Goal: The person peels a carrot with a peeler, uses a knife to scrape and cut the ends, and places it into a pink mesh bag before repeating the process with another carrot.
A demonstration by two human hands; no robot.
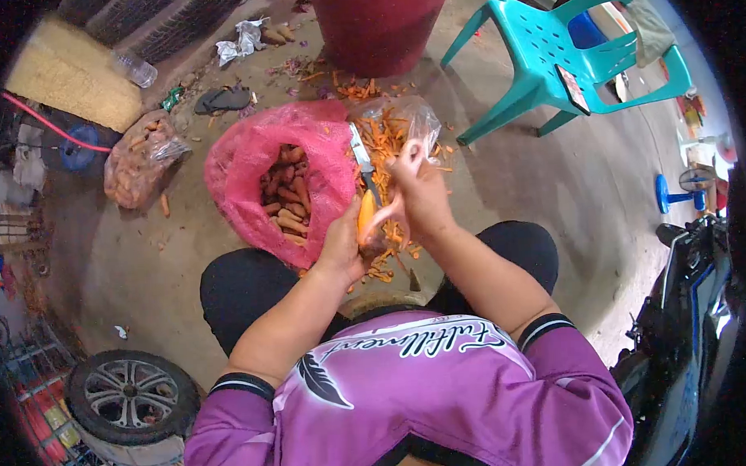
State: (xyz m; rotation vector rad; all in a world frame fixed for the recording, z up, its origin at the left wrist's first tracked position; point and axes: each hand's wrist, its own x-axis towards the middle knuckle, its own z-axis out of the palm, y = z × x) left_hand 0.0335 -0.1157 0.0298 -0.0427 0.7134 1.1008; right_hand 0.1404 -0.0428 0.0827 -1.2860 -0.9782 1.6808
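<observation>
1. Here's the left hand, fingers wrapped firmly round a carrot-like root, bright orange on its upper part!
2. Across from it, the right hand comes right up beside the root; its fingers are blurred, so I can't tell whether they're pinching anything.
3. So the root sits between the two hands, in front of the purple jersey.
4. Just beyond the grip, a knife, dark handle nearer the root, pale blade pointing away.
5. Beyond and below the hands, orange peelings everywhere, some by a clear plastic bag!
6. Left of the grip gapes a pink mesh sack, brownish roots piled inside; farther left slumps a filled plastic bag.
7. Well past the hands, a dark red tub; off to their right, a turquoise plastic chair.
</observation>
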